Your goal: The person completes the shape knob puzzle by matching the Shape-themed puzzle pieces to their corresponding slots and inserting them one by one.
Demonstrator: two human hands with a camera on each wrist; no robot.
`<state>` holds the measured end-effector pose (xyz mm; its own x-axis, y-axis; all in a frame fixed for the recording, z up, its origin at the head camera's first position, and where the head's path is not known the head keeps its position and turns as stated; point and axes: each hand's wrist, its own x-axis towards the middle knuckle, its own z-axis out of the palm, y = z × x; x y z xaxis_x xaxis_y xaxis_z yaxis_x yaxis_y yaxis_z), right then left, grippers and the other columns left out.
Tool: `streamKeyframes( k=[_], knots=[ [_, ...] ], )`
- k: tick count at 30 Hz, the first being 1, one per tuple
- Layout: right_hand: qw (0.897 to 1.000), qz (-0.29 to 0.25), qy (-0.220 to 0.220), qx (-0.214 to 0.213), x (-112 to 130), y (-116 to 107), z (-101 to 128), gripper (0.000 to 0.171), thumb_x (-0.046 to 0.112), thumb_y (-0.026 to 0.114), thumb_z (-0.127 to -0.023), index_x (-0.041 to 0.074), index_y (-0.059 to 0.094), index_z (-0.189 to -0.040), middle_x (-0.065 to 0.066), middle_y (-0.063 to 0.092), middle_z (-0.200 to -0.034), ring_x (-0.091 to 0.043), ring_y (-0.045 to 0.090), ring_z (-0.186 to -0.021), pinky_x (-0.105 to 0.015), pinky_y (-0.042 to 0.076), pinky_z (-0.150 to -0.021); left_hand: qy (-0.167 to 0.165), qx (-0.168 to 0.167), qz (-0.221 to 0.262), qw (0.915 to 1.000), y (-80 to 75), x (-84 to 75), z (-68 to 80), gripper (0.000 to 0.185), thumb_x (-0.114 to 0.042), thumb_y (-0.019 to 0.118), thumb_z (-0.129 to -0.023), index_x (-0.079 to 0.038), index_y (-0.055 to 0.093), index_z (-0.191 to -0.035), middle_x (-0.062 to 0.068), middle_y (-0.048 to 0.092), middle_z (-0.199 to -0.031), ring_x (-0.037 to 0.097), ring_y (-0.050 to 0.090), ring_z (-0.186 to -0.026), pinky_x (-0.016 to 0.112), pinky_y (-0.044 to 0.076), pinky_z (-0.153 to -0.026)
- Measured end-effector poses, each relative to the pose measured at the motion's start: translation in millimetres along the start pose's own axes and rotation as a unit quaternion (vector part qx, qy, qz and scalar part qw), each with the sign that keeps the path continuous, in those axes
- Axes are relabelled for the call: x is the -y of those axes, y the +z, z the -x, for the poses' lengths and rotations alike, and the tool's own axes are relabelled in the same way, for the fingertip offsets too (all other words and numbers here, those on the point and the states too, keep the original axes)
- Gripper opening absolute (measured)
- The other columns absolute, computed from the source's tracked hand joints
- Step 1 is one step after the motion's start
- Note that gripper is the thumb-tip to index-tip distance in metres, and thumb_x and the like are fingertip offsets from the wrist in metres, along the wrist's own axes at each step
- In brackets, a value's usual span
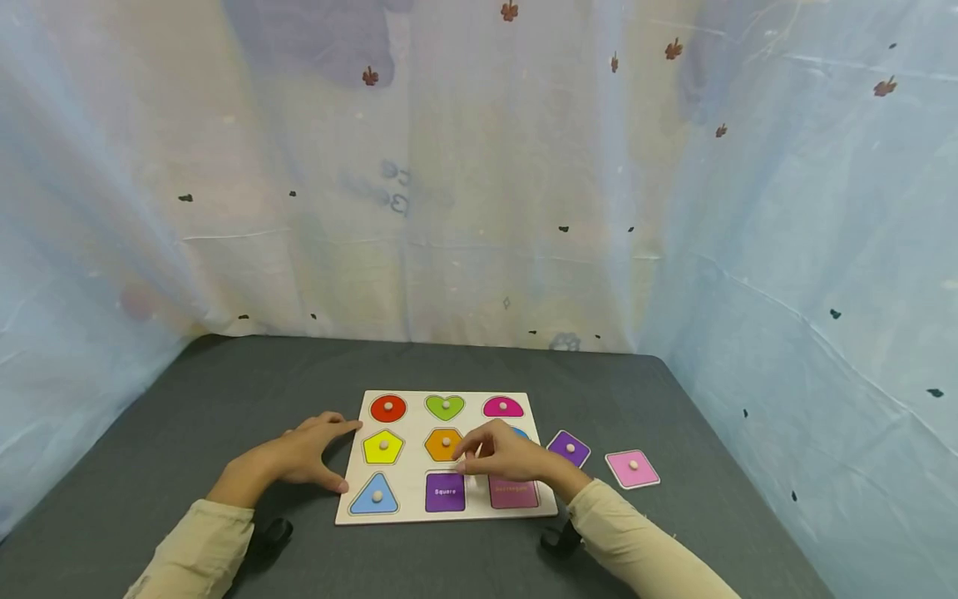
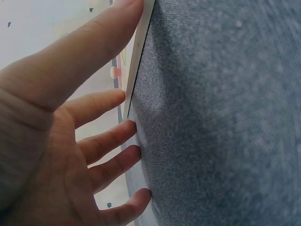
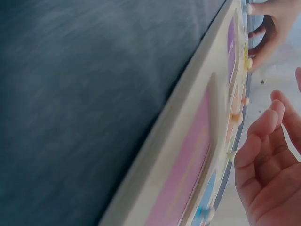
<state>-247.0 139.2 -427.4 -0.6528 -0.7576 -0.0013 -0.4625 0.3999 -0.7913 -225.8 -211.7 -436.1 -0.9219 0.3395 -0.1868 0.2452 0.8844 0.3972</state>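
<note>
A pale wooden peg-puzzle board (image 1: 407, 478) lies on the grey cloth. Knobbed pieces sit in it, among them a red circle (image 1: 388, 408), an orange hexagon (image 1: 443, 446) and a light-blue triangle (image 1: 374, 496). Two recesses show bare: the purple one marked Square (image 1: 445, 492) and a pink one (image 1: 513, 494) partly under my right hand. With fingers spread, my left hand (image 1: 303, 449) touches the board's left edge with thumb and forefinger. My right hand (image 1: 501, 453) hovers over the board, its fingers loosely bent and holding nothing. It partly hides a blue piece (image 1: 520, 433).
Right of the board lie two loose knobbed pieces, a purple square (image 1: 569, 449) and a pink four-sided one (image 1: 633, 469). Grey cloth (image 1: 284, 366) covers the table. Patterned curtains (image 1: 479, 249) hang behind it and at the sides.
</note>
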Motion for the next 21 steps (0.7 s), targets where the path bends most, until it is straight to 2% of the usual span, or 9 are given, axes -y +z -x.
streamKeyframes(
  k=[3, 8, 10, 13, 15, 19, 21],
  knots=[
    [1.0, -0.011, -0.007, -0.009, -7, -7, 10, 0.024, 0.014, 0.07, -0.095, -0.004, 0.073, -0.111, -0.01, 0.06, -0.078, -0.004, 0.051, -0.059, -0.015, 0.045, -0.06, -0.003, -0.001, 0.001, 1.0, 0.3, 0.3, 0.0, 0.101, -0.043, 0.092, -0.069, -0.013, 0.044, -0.153, 0.021, 0.043, -0.148, 0.043, 0.044, -0.131, 0.077, 0.033, -0.101],
    [0.999, -0.003, -0.009, -0.039, -19, -23, 32, 0.026, 0.016, 0.07, -0.095, -0.004, 0.073, -0.112, -0.017, 0.071, -0.093, -0.005, 0.052, -0.061, -0.017, 0.047, -0.062, -0.001, -0.001, 0.002, 1.0, 1.2, -1.1, -1.6, 0.101, -0.043, 0.092, -0.069, -0.013, 0.045, -0.153, 0.022, 0.043, -0.148, 0.043, 0.044, -0.131, 0.078, 0.032, -0.101],
    [0.999, 0.007, -0.004, -0.052, -23, -30, 40, 0.026, 0.016, 0.069, -0.096, -0.003, 0.073, -0.113, -0.019, 0.074, -0.099, -0.012, 0.056, -0.061, -0.018, 0.048, -0.063, -0.003, -0.001, 0.002, 1.0, 1.7, -1.4, -2.4, 0.101, -0.043, 0.092, -0.069, -0.013, 0.044, -0.153, 0.022, 0.043, -0.149, 0.043, 0.044, -0.131, 0.077, 0.032, -0.102],
    [0.998, 0.017, -0.003, -0.065, -28, -38, 51, 0.026, 0.016, 0.069, -0.096, -0.003, 0.073, -0.113, -0.021, 0.074, -0.098, -0.02, 0.058, -0.063, -0.019, 0.047, -0.061, -0.01, -0.001, 0.002, 1.0, 2.5, -0.6, -3.6, 0.102, -0.044, 0.092, -0.068, -0.014, 0.044, -0.153, 0.021, 0.042, -0.15, 0.043, 0.043, -0.133, 0.077, 0.032, -0.103],
    [0.997, 0.02, -0.005, -0.071, -31, -43, 56, 0.026, 0.016, 0.068, -0.097, -0.003, 0.073, -0.114, -0.022, 0.074, -0.097, -0.018, 0.057, -0.063, -0.019, 0.046, -0.059, -0.012, 0.0, 0.0, 0.9999, 2.6, -0.4, -3.1, 0.102, -0.043, 0.093, -0.068, -0.014, 0.044, -0.153, 0.021, 0.042, -0.15, 0.042, 0.043, -0.132, 0.076, 0.033, -0.103],
    [0.996, 0.024, -0.01, -0.082, -36, -50, 66, 0.026, 0.014, 0.067, -0.097, -0.005, 0.072, -0.114, -0.023, 0.07, -0.091, -0.006, 0.051, -0.062, -0.02, 0.046, -0.059, -0.009, -0.002, -0.002, 1.0, 1.7, -0.8, -0.9, 0.1, -0.041, 0.093, -0.068, -0.014, 0.046, -0.152, 0.021, 0.043, -0.149, 0.041, 0.044, -0.131, 0.075, 0.034, -0.102],
    [0.996, 0.025, -0.011, -0.087, -39, -53, 71, 0.026, 0.014, 0.066, -0.098, -0.006, 0.071, -0.114, -0.025, 0.069, -0.089, -0.006, 0.051, -0.063, -0.02, 0.046, -0.058, -0.005, -0.002, -0.001, 1.0, 1.1, -2.1, 0.6, 0.099, -0.041, 0.092, -0.069, -0.014, 0.046, -0.152, 0.02, 0.044, -0.149, 0.041, 0.045, -0.131, 0.076, 0.033, -0.102]
  ],
)
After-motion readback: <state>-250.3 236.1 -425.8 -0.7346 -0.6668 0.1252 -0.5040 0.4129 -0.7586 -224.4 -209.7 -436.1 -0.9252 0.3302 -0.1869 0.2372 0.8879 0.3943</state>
